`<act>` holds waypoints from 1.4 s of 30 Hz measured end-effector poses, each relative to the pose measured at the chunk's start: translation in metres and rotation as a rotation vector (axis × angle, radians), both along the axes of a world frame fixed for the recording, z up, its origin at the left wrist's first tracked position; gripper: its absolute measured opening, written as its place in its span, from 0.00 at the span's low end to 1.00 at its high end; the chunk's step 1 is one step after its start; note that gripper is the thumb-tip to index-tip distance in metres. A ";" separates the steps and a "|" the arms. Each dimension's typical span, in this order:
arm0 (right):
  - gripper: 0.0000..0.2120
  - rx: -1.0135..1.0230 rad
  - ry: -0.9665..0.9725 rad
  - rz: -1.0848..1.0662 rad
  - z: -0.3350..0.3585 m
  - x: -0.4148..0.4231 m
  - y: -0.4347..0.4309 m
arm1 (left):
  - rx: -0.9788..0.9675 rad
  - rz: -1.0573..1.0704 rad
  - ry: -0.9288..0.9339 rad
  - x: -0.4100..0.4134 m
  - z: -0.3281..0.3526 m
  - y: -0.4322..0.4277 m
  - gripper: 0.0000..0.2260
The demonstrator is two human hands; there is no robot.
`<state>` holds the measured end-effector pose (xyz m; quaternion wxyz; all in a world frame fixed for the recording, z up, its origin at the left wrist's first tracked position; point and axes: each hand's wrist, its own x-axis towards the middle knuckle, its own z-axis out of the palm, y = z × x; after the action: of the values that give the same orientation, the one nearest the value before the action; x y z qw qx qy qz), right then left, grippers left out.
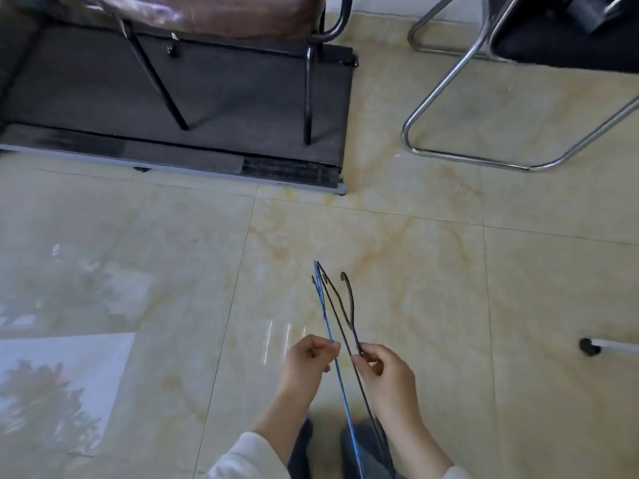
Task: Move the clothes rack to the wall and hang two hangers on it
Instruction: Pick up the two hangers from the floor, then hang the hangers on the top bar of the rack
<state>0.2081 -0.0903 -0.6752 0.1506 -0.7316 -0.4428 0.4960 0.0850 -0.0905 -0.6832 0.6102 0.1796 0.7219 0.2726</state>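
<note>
Down at the bottom centre, the left hand (pixel 307 361) is pinched shut on the blue hanger (pixel 333 357), thumb and forefinger closed on the thin wire, and that wire runs long and straight from about six o'clock by the knees up toward twelve, its tip out over the tiled floor (pixel 432 271). Just beside it, the right hand (pixel 383 375) grips the black hanger (pixel 345 326) near the neck, fingers curled tight, the hook curling off at one o'clock above the knuckles. The two hangers lie almost parallel, edge-on, crossing near the far tips, so it looks as though they are being pulled apart. No full rack shows; only a white bar with a black end cap (pixel 590 347) sits at three o'clock, well apart, nearer the right hand, and I cannot tell whether it belongs to the rack.
</note>
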 end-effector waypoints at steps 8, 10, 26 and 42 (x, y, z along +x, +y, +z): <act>0.08 -0.021 0.164 0.209 0.192 -0.027 -0.017 | 0.033 0.182 -0.103 -0.015 0.182 -0.038 0.10; 0.12 -0.018 0.170 0.281 0.215 -0.031 -0.022 | 0.056 0.241 -0.097 -0.017 0.208 -0.046 0.11; 0.13 0.105 0.164 0.886 0.350 -0.076 -0.137 | 0.223 0.986 -0.098 -0.034 0.345 -0.209 0.04; 0.07 0.066 0.381 1.556 0.470 -0.161 -0.429 | 0.564 1.753 0.075 -0.058 0.459 -0.556 0.06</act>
<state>0.0471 -0.5192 -0.2049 -0.1438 -0.1110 -0.8070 0.5619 0.0267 -0.6467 -0.2239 0.0952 -0.2805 0.5259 0.7973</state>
